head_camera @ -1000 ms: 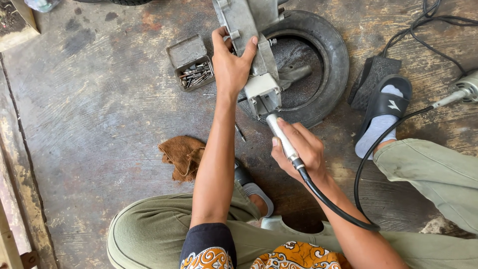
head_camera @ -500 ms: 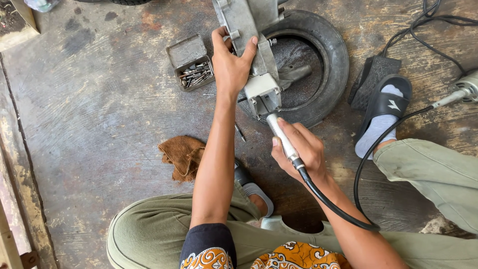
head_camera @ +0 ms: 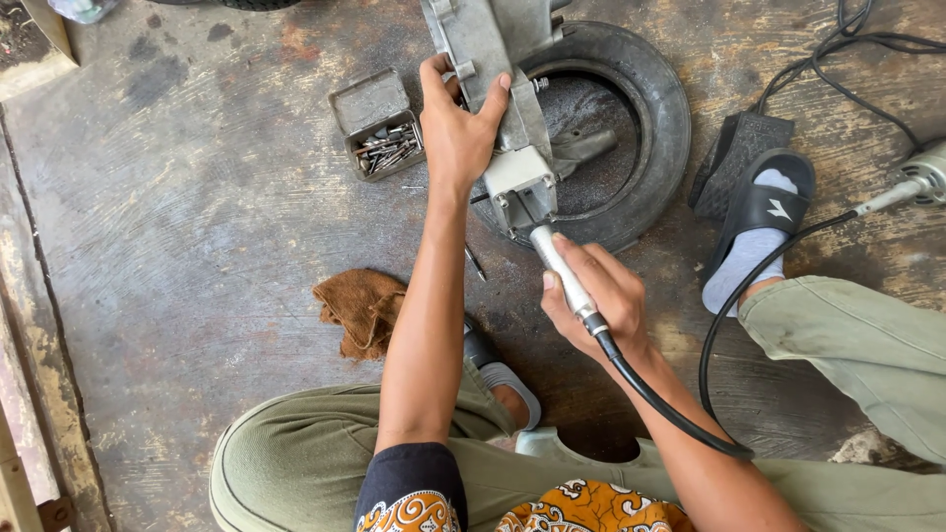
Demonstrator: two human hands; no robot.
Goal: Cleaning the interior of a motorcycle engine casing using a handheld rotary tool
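Squatting on a stained concrete floor (head_camera: pixel 197 246), a person braces a grey cast-metal engine casing (head_camera: pixel 493 59) with the left hand (head_camera: pixel 458 128), fingers wrapped over its edge to steady it. The casing rests across a small black tyre (head_camera: pixel 650 99), which props it up. The right hand (head_camera: pixel 601 296) is closed pen-style around a slim rotary-tool handpiece (head_camera: pixel 560 271), its tip at the casing's lower opening, probably grinding inside. A tin of bits (head_camera: pixel 379 123) and a brown rag (head_camera: pixel 360 310) lie within reach.
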